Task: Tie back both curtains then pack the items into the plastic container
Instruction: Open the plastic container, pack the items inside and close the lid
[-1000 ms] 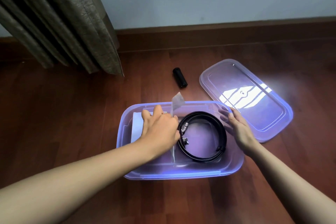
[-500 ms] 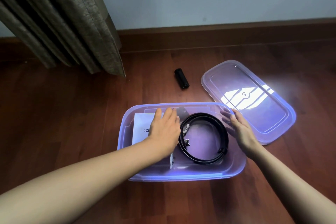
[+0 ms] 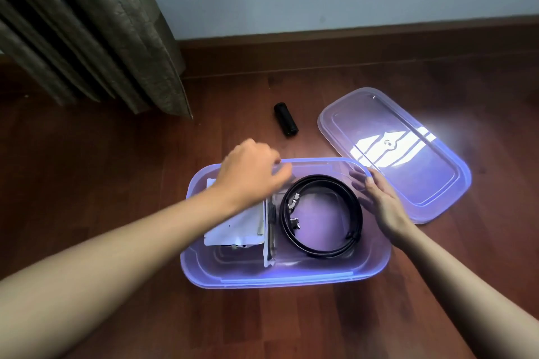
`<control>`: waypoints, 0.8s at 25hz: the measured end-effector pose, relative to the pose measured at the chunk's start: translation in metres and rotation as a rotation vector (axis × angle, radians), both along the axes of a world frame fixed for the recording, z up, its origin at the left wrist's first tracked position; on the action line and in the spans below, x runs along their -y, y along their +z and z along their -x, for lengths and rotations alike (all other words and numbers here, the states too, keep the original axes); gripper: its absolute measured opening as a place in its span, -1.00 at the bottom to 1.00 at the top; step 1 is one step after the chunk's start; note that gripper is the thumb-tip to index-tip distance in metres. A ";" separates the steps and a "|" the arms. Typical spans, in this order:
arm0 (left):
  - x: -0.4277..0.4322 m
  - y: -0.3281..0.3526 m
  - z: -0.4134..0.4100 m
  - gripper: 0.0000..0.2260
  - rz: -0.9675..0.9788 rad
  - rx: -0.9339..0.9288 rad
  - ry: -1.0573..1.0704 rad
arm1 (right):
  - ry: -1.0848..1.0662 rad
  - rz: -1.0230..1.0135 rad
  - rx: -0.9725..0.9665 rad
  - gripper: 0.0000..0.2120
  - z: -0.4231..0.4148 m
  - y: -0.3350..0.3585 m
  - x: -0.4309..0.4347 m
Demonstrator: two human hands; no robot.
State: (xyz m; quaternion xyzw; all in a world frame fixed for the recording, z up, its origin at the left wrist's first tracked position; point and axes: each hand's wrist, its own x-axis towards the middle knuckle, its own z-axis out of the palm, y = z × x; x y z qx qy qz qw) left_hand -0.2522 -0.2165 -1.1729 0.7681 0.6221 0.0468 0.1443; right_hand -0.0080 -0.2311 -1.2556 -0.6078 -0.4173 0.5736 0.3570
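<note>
Plastic container (image 3: 277, 281) open on the wooden floor (image 3: 116, 183), coiled black belt (image 3: 319, 179) inside at right, white packets (image 3: 236, 227) inside at left. Left hand (image 3: 250, 172) above the far-left rim, fingers loosely curled, nothing seen in them. Right hand (image 3: 382, 201) against the right end wall, fingers straight. Lid (image 3: 431, 183) on the floor just beyond; black cylinder (image 3: 285, 123) outside, near the curtain (image 3: 87, 23).

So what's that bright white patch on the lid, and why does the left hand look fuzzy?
In the head view, the patch is glare: light reflecting off the glossy lid on the floor; the left hand is smeared at the fingers, probably motion blur, while the right hand is sharper; the skirting board bows, likely the wide-angle lens.
</note>
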 end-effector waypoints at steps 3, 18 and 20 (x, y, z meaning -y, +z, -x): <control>-0.042 0.003 0.015 -0.67 -0.095 0.344 0.255 | 0.006 0.004 0.002 -0.74 -0.001 0.000 0.001; -0.144 -0.079 -0.028 -0.68 0.207 -0.217 -0.098 | -0.004 -0.018 -0.055 -0.73 -0.003 -0.011 0.000; -0.146 -0.082 -0.027 -0.80 0.129 -0.114 -0.070 | 0.002 -0.019 -0.055 -0.74 -0.004 -0.014 -0.001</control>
